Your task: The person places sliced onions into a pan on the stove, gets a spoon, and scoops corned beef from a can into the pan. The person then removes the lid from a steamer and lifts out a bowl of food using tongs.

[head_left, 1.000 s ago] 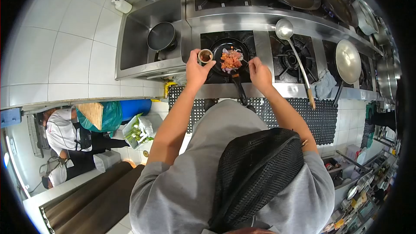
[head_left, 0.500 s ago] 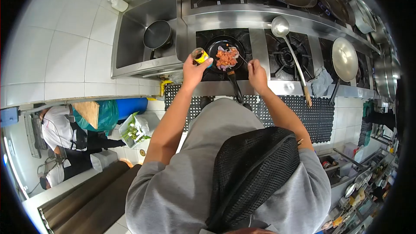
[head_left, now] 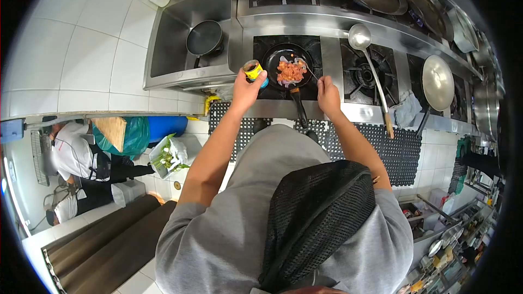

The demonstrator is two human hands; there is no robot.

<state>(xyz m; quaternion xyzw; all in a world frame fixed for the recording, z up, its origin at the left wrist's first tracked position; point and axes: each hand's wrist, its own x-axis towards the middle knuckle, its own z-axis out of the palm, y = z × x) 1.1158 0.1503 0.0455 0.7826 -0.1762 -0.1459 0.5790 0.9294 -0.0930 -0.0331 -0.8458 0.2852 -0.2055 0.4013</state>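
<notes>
"Frying pan [head_left: 271, 59], where is it?"

"On the stove [head_left: 359, 112], on the left burner in the front row. Its handle [head_left: 300, 111] pokes past the front edge."

"Could that go wrong?"

"Yes. The shirt [head_left: 280, 144] is close, so a bump could spin the pan and spill the food."

"What are the hands doing?"

"The left hand [head_left: 245, 93] grips a small yellow tin [head_left: 255, 71] beside the pan. If those fingers slip, it could fall. The right hand [head_left: 329, 98] pinches a thin metal tool [head_left: 311, 72] at the pan's right rim. A hard push might flick bits out."

"What's inside things?"

"Red chunks [head_left: 290, 69] and onion [head_left: 286, 83] fill the pan's middle. The tin is open, but I can't tell what's in it. The sink [head_left: 163, 57] has a dark pan [head_left: 204, 37] in it."
</notes>
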